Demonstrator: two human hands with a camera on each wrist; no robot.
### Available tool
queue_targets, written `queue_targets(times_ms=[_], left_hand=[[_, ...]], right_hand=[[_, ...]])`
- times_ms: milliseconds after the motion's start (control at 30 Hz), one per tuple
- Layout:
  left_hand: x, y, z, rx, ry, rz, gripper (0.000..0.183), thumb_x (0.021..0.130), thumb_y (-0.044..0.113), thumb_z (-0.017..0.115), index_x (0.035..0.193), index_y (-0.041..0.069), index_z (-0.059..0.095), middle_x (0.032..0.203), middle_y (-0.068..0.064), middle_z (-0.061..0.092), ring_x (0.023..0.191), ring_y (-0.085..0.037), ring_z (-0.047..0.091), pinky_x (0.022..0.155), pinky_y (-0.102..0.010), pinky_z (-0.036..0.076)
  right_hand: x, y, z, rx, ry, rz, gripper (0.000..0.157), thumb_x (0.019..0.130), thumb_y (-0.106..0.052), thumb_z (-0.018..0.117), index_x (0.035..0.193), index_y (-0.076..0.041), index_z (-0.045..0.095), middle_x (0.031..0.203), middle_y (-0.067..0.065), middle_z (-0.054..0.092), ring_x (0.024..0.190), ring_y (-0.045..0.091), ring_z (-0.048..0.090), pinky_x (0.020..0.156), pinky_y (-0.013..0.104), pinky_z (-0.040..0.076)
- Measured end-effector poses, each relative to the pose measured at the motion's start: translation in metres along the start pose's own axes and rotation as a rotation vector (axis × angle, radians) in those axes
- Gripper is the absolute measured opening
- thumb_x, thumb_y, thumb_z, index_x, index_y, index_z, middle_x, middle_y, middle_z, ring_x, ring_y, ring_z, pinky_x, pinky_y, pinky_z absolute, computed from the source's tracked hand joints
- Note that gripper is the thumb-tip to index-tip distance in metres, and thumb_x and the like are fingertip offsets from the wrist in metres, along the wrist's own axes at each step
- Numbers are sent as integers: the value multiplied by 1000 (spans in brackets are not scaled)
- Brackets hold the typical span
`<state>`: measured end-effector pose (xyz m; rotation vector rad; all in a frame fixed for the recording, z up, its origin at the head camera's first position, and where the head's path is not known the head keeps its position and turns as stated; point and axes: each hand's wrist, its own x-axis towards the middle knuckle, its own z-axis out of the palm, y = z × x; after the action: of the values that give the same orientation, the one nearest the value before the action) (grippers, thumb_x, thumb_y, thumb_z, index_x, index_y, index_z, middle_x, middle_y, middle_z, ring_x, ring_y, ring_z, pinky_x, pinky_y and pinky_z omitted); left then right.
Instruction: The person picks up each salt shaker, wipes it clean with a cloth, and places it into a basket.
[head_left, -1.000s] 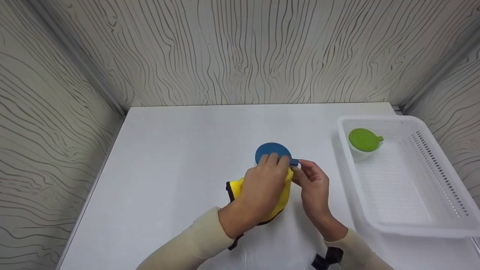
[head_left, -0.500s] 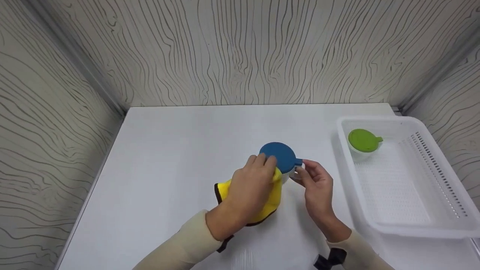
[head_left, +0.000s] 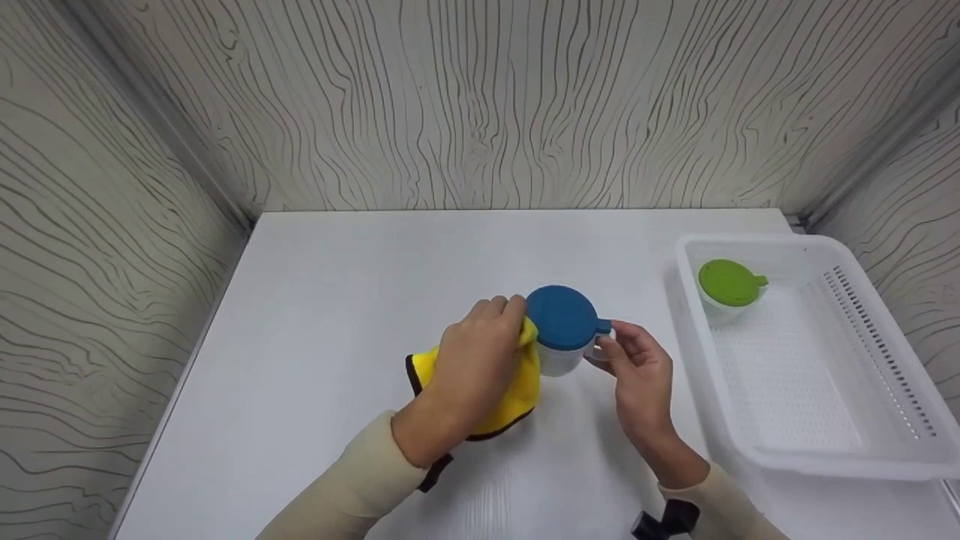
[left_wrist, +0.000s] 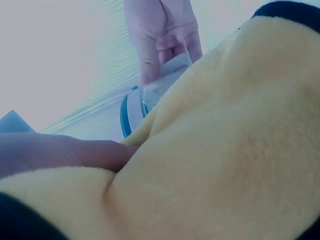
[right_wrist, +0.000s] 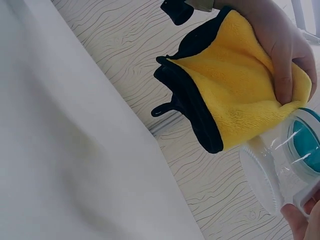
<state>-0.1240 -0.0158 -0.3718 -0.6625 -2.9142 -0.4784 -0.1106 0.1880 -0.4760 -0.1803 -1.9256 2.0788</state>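
My left hand [head_left: 476, 360] grips a bunched yellow cloth [head_left: 517, 390] with a black border. In the right wrist view, the thumb presses into the cloth [right_wrist: 240, 95], which has a black hanging loop. Just right of it is a clear container with a blue lid [head_left: 562, 316]. My right hand [head_left: 643, 375] pinches the container's handle from the right. The clear body [right_wrist: 280, 160] appears raised off the table in the right wrist view, with the cloth close against its lid end. The cloth [left_wrist: 215, 130] hides part of the container [left_wrist: 165, 82] in the left wrist view.
A white perforated basket [head_left: 817, 457] stands on the right of the white table [head_left: 360, 277]. Inside its back left corner sits a similar container with a green lid [head_left: 729, 283]. Wood-grain panels [head_left: 480, 105] enclose the table behind and at the sides.
My left hand has moved left with the cloth, uncovering more of the blue lid and the clear body. My right hand and the container have shifted slightly right.
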Motion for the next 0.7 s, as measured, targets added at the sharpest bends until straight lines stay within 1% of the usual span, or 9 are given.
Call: queue_targets(times_ms=[167,467,633,700], left_hand=[[5,-5,-2,24,21,-3,34,88,18,82,114,9,62,97,-5,67,84,-19,62,78,-29,59],[11,-11,-2,78,45,-9,39,84,21,86,114,10,63,100,-5,68,86,-19,62,79,-31,60],[12,-13,0,95,68,-13,37,84,21,85,112,10,63,100,-5,69,85,-19,62,79,-33,61],[13,-14,1,92,65,-23,37,85,20,84,113,10,63,102,-5,69,86,-19,62,80,-33,61]], right_hand=[[-3,0,-1,14,-16,2,21,98,5,61,119,9,62,101,7,75,91,22,76,81,37,60],[-6,-2,0,2,-39,-4,20,98,6,60,118,9,63,100,8,75,88,21,76,80,37,60],[-8,-2,0,13,-50,-1,20,98,6,60,118,10,62,99,8,75,88,21,76,80,37,60],[-8,-2,1,8,-53,-1,20,99,5,60,118,10,62,100,7,75,89,21,76,80,37,60]])
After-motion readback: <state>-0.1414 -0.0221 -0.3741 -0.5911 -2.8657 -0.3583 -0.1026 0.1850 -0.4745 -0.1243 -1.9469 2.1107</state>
